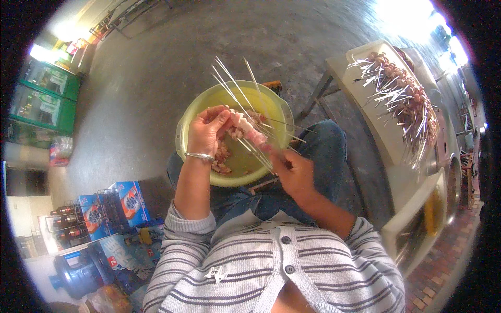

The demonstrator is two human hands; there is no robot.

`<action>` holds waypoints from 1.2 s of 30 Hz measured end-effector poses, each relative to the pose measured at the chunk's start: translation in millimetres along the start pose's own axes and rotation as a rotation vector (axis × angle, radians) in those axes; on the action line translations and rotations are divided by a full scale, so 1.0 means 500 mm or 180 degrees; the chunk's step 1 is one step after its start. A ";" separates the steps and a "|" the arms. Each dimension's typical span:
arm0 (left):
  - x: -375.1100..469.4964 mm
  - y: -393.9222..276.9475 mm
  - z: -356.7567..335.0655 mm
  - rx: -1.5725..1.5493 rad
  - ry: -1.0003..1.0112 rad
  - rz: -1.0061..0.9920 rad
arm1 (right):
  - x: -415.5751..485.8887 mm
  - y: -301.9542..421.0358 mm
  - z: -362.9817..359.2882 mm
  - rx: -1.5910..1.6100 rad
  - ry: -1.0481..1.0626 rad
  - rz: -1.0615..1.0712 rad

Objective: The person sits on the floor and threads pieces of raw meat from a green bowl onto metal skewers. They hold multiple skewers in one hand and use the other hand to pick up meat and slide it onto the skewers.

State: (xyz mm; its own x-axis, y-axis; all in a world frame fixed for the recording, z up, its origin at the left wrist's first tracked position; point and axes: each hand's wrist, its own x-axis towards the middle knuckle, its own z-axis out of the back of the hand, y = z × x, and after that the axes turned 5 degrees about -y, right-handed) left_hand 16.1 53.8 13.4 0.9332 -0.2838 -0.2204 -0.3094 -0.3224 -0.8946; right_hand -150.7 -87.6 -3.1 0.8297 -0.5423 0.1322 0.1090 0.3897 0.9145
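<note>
My left hand, with a bracelet at its wrist, pinches the far end of a row of raw meat pieces on a skewer. At the near end of that row, my right hand grips the skewer; its fingertips are partly blurred. Both hands are over a yellow-green plastic basin at my lap. Loose raw meat lies in the basin's left part and behind the held piece. Several thin skewers stick up past the basin's far rim, and others lie across its right side.
To the right, a table bears a tray heaped with skewered meat. A white plastic container is nearer. Green crates are stacked far left. Blue cartons, bottles and a large water bottle are at the lower left.
</note>
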 end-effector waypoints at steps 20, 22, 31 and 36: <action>0.020 -0.022 0.061 -0.0264 0.0618 0.0694 | -0.004 -0.007 0.007 0.0071 0.0097 -0.0056; 0.021 -0.022 0.058 -0.0497 0.0597 0.0705 | -0.006 0.002 0.010 0.0192 0.0138 -0.0144; 0.021 -0.019 0.058 -0.0035 -0.0128 -0.0057 | -0.011 -0.003 0.027 0.0202 0.0469 -0.0165; 0.006 -0.014 0.027 0.0744 -0.0436 -0.1239 | -0.008 -0.003 0.028 0.0000 0.0462 -0.0116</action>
State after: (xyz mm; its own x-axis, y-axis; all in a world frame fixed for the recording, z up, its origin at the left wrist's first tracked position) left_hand 23.4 67.4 13.6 0.9920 -0.0553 0.1135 0.1030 -0.1648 -0.9809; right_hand -161.9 -96.3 0.5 0.8956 -0.4428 0.0423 0.1405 0.3718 0.9176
